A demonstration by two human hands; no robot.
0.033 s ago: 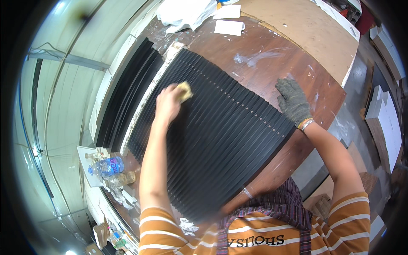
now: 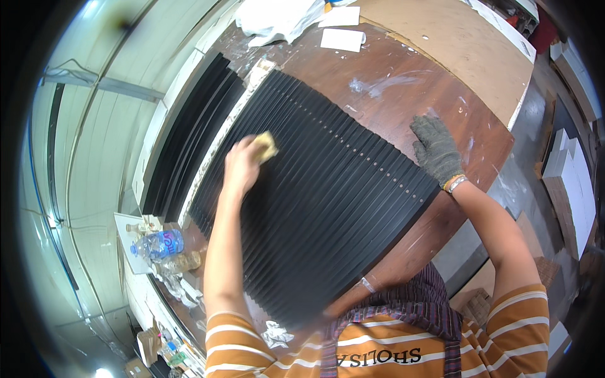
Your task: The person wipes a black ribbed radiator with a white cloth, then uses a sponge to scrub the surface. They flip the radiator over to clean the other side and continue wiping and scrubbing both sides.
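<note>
A row of long black strips [image 2: 328, 183] lies side by side on a brown table, with a line of small round pale dots across them. My bare left hand [image 2: 242, 165] is closed on a yellow sponge [image 2: 266, 146] over the far left part of the strips; whether the sponge touches them is hard to tell. At the right edge of the row lies my right hand [image 2: 436, 150] in a dark grey knitted glove. Its fingers are stretched out and hold nothing, and its wrist is beside the strip ends.
More black strips [image 2: 189, 138] are stacked left of a pale rail [image 2: 217, 148]. A plastic bottle [image 2: 159, 246] and crumpled paper [image 2: 276, 335] sit near my left arm. White cloth [image 2: 277, 19], white cards [image 2: 341, 40] and a cardboard sheet [image 2: 454, 50] lie at the far side.
My left hand and the sponge have shifted slightly left and nearer to me. My right hand stays in nearly the same place.
</note>
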